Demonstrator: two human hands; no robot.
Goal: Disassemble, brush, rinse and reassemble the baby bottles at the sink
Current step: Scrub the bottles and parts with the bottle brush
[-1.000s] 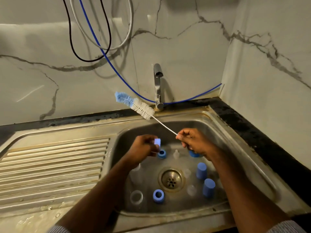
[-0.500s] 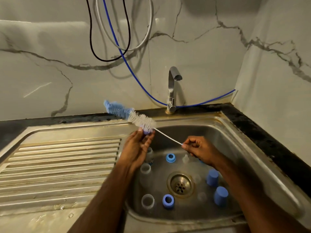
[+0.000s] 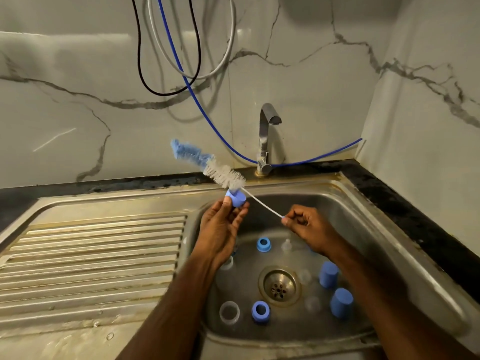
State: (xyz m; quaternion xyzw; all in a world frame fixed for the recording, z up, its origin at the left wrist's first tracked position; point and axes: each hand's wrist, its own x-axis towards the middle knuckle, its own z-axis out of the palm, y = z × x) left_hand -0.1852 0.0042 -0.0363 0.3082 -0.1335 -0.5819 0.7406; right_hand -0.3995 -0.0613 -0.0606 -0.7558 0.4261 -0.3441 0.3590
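Left hand (image 3: pixel 220 224) pinches blue cap (image 3: pixel 237 198); right hand (image 3: pixel 306 224) pinches bottle brush (image 3: pixel 223 172) wire; bristles touching cap.

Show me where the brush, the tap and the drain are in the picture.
brush (image 3: pixel 225 175): head view, on the white bristles.
tap (image 3: pixel 265 137): head view, on the upright metal stem.
drain (image 3: pixel 279 287): head view, on the strainer in the sink floor.

marble wall (image 3: pixel 324 81) | looped black, white, blue cables (image 3: pixel 181 63) | dark countertop (image 3: pixel 405 203)
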